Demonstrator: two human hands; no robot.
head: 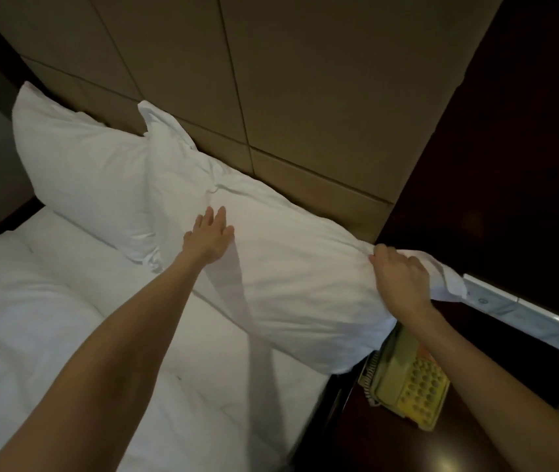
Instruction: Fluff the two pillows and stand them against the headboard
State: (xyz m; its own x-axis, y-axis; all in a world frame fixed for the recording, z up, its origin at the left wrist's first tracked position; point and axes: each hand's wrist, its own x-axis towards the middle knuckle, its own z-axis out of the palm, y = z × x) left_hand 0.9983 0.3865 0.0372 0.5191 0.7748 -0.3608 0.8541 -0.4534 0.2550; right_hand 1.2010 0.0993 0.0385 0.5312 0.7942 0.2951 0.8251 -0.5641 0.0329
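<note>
Two white pillows lean against the tan panelled headboard [305, 114]. The far pillow [80, 172] stands upright at the left. The near pillow [291, 274] overlaps it and stretches right, past the bed's edge. My left hand [208, 238] lies flat on the near pillow's front face, fingers spread. My right hand [400, 281] is closed on that pillow's upper right corner, where the pillowcase bunches.
A white duvet [49, 335] covers the bed below the pillows. A dark wooden nightstand [390, 437] at the right carries a beige telephone [407, 386], partly under the pillow's corner. Dark wall panelling and a pale strip [526, 311] run along the right.
</note>
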